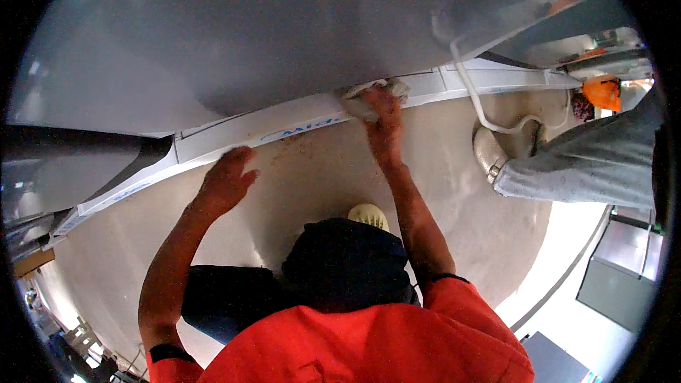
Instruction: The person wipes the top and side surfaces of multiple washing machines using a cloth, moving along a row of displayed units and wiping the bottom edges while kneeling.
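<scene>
My right hand [385, 120] presses a crumpled pale cloth [356, 102] onto the long white base strip [305, 110] under a big grey glossy panel [234, 28]. Part of the cloth is hidden beneath the fingers. To the left, my left hand [228, 179] is at the near edge of the same strip. Its fingers are slightly bent, the thumb stands apart, and nothing is in it. I cannot tell whether its fingertips touch the strip. Blue lettering runs along the strip between my hands.
At the right stands another person in grey trousers [582, 163] and a light shoe [489, 152]. A white hose [475, 99] hangs down beside the panel to the floor. An orange bag [601, 93] lies farther right. Grey boxes [621, 269] are at the lower right.
</scene>
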`<state>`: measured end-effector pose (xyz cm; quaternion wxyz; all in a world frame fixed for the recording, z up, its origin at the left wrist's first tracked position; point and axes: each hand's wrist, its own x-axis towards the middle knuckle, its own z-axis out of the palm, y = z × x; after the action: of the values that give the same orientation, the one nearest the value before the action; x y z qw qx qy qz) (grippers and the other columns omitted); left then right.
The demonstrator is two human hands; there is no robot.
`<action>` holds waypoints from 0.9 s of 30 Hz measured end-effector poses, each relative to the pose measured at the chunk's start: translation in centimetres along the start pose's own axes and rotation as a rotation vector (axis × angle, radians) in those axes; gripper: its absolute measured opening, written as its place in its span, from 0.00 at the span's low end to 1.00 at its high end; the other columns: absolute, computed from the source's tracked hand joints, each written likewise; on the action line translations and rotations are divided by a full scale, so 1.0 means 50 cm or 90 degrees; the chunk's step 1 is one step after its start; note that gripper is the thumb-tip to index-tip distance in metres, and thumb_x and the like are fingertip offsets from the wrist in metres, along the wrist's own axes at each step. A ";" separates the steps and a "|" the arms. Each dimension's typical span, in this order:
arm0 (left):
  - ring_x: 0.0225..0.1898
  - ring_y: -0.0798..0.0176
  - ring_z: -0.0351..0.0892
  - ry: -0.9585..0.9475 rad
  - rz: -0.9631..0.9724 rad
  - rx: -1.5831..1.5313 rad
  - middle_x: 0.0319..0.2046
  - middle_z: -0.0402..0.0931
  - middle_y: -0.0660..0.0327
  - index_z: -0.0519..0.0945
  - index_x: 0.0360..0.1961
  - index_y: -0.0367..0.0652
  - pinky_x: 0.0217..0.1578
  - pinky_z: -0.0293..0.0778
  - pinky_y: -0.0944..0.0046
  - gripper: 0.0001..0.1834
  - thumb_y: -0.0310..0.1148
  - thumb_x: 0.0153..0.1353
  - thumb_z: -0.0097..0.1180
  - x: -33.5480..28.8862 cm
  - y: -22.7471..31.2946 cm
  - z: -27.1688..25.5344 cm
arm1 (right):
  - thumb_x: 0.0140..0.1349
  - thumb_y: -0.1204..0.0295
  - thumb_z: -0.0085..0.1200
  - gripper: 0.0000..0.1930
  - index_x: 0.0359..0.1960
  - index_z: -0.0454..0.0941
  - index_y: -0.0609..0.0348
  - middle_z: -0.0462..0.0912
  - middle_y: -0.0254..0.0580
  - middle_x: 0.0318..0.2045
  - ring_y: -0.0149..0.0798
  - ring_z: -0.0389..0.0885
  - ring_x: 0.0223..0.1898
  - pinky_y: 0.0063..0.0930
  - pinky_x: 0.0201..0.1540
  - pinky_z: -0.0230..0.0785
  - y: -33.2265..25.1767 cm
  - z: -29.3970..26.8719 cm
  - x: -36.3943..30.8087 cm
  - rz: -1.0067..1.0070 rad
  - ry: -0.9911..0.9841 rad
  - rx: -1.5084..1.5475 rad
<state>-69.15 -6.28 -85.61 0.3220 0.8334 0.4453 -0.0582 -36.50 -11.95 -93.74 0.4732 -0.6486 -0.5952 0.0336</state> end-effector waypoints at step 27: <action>0.48 0.46 0.79 0.090 -0.106 -0.170 0.44 0.79 0.46 0.34 0.71 0.44 0.52 0.71 0.53 0.48 0.32 0.62 0.56 0.042 -0.079 0.008 | 0.63 0.48 0.51 0.26 0.56 0.67 0.51 0.76 0.37 0.47 0.42 0.77 0.44 0.40 0.39 0.77 0.045 0.123 -0.095 0.616 0.097 0.948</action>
<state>-70.91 -3.47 -88.63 0.3918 0.7456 0.5380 0.0338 -39.95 -11.90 -101.07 0.7442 -0.3535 -0.0472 0.5648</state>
